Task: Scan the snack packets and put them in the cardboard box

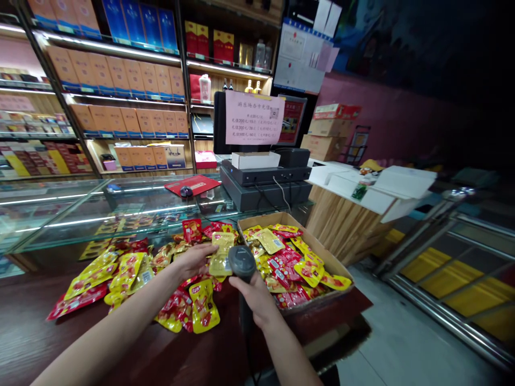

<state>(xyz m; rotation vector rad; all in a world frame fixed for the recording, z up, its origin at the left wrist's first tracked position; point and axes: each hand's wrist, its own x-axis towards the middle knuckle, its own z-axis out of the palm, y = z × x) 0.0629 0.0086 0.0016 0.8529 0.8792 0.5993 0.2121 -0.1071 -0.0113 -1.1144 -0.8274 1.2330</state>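
My left hand [196, 261] pinches a yellow snack packet [221, 257] by its left side, back face showing, above a heap of red and yellow packets. Closed round a black handheld barcode scanner [242, 261] is my right hand [254, 300]; the scanner's head is just right of the held packet, and its cable hangs down. An open cardboard box [341, 268] full of similar packets stands right of the scanner. Loose packets spread over the dark red table, among them a yellow one [204, 306] near the front and a red one [192, 230] behind.
Behind the heap runs a glass display counter [80, 206] with a red folder [193, 185] and a mouse [186, 191]. A monitor bearing a pink notice [252, 118] stands above a cash drawer [261, 190]. Shelves of boxed goods line the back; a metal railing [426, 220] is at right.
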